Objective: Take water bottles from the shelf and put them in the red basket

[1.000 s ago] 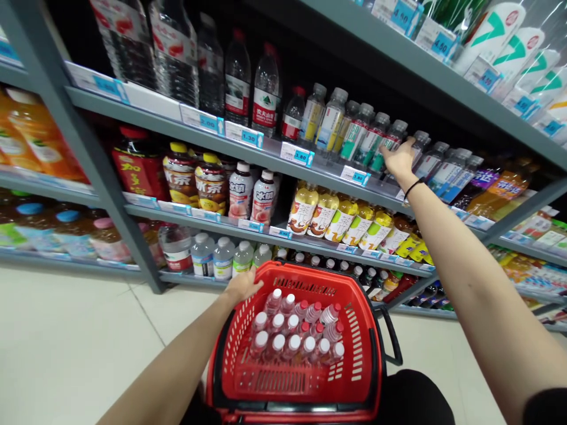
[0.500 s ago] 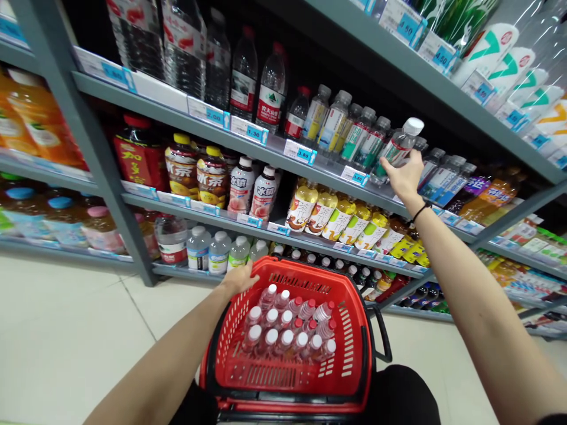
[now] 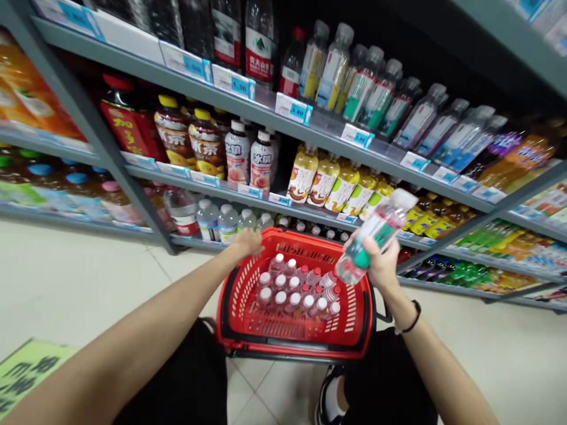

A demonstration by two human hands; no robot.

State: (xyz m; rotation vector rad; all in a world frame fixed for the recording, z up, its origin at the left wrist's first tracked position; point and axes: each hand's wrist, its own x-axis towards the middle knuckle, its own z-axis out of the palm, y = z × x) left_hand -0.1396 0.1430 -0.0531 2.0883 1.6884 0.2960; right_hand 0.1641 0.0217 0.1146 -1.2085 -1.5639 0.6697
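A clear plastic bottle (image 3: 381, 227) with a white cap and a green-and-white label is gripped in my right hand (image 3: 384, 264). It tilts over the right side of the red shopping basket (image 3: 292, 335), cap toward the upper right. My left hand (image 3: 248, 241) is closed at the far left corner of the basket's rim; its fingertips are partly hidden. Inside the basket stand several small bottles (image 3: 295, 300) with white or red caps, packed in rows.
A grey shelf (image 3: 310, 127) of drinks spans the view, with price tags (image 3: 293, 110) along its edges. Similar green-labelled bottles (image 3: 364, 85) stand on the upper board, above yellow-drink bottles (image 3: 325, 180). A green floor sign (image 3: 26, 375) lies at lower left.
My right hand has brought the bottle from the upper shelf down and toward me, to the basket's right side. The left hand stays at the basket rim. The view has shifted downward.
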